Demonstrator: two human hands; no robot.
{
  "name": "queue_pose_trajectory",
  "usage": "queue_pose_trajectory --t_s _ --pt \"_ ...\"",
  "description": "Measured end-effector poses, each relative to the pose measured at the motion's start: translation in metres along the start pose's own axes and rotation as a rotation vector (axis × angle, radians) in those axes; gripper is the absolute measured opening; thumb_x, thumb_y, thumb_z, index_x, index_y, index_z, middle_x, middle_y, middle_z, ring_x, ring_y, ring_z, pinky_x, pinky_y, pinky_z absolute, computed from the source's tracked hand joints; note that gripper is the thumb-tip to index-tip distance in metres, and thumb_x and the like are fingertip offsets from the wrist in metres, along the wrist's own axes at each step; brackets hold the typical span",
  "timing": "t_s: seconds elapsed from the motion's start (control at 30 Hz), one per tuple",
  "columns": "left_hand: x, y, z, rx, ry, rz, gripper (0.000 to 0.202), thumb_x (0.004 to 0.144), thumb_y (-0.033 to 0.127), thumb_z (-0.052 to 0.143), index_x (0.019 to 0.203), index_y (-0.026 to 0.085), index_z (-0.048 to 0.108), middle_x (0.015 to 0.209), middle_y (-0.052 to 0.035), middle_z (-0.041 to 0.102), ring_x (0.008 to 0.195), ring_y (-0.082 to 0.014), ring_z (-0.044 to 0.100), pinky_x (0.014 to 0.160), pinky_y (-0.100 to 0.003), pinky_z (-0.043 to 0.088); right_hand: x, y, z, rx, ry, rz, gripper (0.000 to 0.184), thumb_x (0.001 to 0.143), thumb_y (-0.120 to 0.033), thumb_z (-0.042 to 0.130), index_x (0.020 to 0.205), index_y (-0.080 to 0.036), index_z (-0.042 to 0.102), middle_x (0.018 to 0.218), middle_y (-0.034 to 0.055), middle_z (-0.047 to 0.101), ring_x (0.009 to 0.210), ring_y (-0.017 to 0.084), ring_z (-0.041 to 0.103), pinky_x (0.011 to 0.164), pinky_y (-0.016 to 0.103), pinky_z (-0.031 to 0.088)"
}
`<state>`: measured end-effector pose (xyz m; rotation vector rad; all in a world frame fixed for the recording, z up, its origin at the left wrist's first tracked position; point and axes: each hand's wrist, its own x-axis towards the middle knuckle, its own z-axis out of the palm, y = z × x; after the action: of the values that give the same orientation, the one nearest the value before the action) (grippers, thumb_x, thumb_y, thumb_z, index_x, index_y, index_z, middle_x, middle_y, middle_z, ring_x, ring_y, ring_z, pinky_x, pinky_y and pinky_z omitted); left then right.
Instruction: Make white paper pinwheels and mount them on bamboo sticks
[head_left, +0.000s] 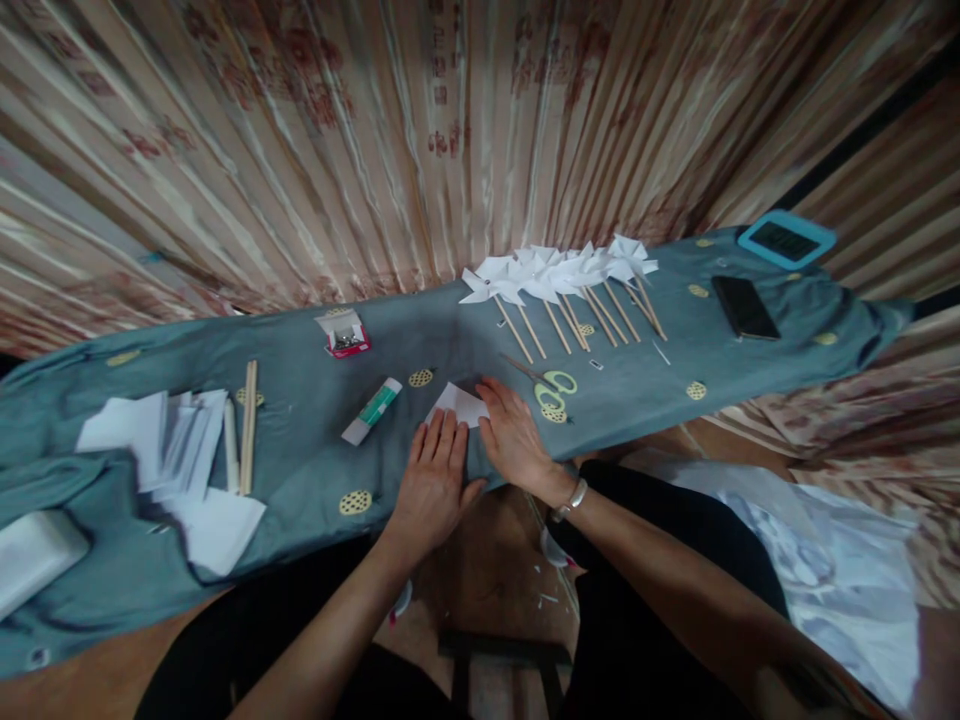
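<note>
A small piece of white folded paper [460, 400] lies on the cloth-covered table in front of me. My left hand [435, 480] rests flat on its near left edge, fingers stretched out. At the paper's right edge is my right hand [517, 435], its fingers extended and thumb apart; its fingertips touch the paper. Close to the right hand lie scissors [551, 385] with yellow-green handles. Left of the paper is a green and white glue box [373, 411]. Farther back, a row of white paper pinwheels [559, 275] on wooden sticks lies along the table edge.
On the left are stacked white papers [184, 440], a white pen-like stick [231, 445], wooden sticks [250, 430] and a white box [37, 560]. An open red box [347, 335] holds small metal pieces. A phone [746, 307] and blue-framed device [787, 240] lie right. Curtains [375, 150] hang behind.
</note>
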<state>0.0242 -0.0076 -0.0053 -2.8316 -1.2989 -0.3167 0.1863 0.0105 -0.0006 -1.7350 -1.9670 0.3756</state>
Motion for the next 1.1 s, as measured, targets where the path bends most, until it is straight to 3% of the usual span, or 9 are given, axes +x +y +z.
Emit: queue_pose_trajectory --t_s 0.37,0.67,1.1 --pt "0.000 0.001 0.000 -0.030 -0.015 -0.010 0.072 0.088 0.045 0.057 0.139 -0.003 0.041 0.148 -0.0295 0.038 0.142 -0.0408 0.030 0.114 -0.056 0.029 -0.008 0.027 -0.004 0.029 0.142 -0.048 0.046 0.089 -0.013 0.036 0.133 -0.005 0.049 0.139 0.0226 0.051 0.131 0.030 0.045 0.108 0.051 0.039" --pt "-0.003 -0.002 -0.002 -0.062 -0.023 -0.007 0.071 0.088 0.045 0.056 0.142 0.002 0.037 0.151 -0.0281 0.035 0.144 -0.0378 0.026 0.113 -0.056 0.030 -0.008 0.028 -0.003 0.067 0.126 -0.022 0.047 0.088 -0.012 0.037 0.133 -0.009 0.049 0.141 0.0208 0.049 0.134 0.031 0.041 0.106 0.055 0.040" --pt "-0.035 -0.015 -0.008 0.008 -0.035 -0.056 0.073 0.088 0.040 0.056 0.145 0.003 0.030 0.150 -0.0284 0.036 0.144 -0.0366 0.028 0.112 -0.056 0.033 -0.007 0.034 0.000 0.052 0.137 -0.060 0.054 0.079 -0.006 0.039 0.132 -0.009 0.051 0.138 0.0208 0.052 0.130 0.032 0.046 0.106 0.055 0.040"
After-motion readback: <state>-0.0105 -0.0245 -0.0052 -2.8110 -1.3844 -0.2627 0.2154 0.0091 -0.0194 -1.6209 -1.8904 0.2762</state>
